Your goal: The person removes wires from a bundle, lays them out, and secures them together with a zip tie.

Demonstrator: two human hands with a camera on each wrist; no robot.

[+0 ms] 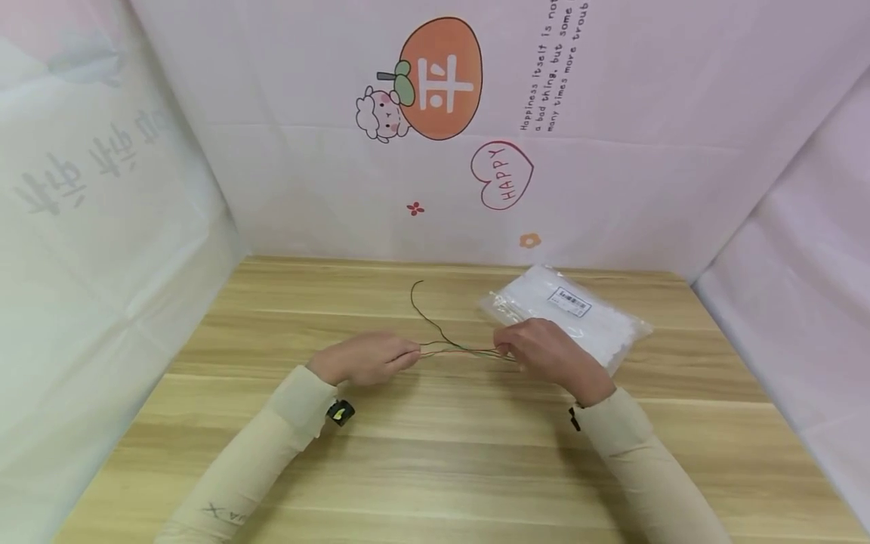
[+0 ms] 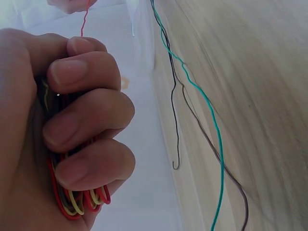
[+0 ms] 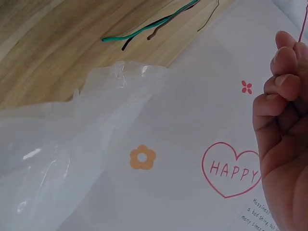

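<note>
My left hand (image 1: 367, 359) grips a folded bundle of thin red and yellow wires (image 2: 77, 210), its fingers curled over most of it. A red wire (image 2: 85, 21) rises from that hand towards my right hand (image 1: 544, 351), which pinches it between thumb and fingertips; the wire's end there is hidden. Below the hands, a green wire (image 2: 219, 134), a brown wire (image 2: 236, 180) and a black wire (image 2: 173, 101) lie loose on the table. The black one has a small hooked end and curves towards the back wall in the head view.
A clear plastic bag (image 1: 526, 298) of white contents, with a barcode label (image 1: 569, 301), lies beyond and beside my right hand. The wood-grain table (image 1: 435, 468) meets a printed white cloth (image 1: 306, 189) at the back, and cloth also hangs at both sides.
</note>
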